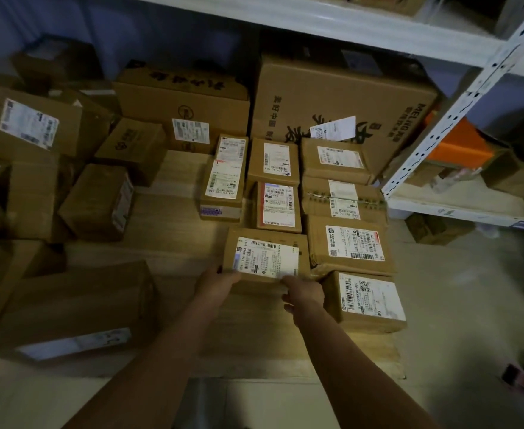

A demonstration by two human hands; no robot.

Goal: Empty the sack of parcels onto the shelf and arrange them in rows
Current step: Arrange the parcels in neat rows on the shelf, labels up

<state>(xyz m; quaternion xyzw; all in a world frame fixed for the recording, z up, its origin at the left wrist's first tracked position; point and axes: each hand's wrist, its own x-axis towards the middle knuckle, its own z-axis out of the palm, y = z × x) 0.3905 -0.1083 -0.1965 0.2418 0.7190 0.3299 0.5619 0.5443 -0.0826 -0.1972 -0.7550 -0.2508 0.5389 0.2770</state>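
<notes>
Both hands [220, 281] grip parcel [265, 258] near edge.

The one head camera is looking forward and steeply down from above the person's arms, facing a low wooden shelf [174, 218] close in front. Its wide lens is bending the white upright [458, 106] at the right and taking in the floor [458, 292] beyond the shelf's edge. Both hands are sitting near the middle of the view, close beneath the lens. No second view is sharing the scene.
</notes>
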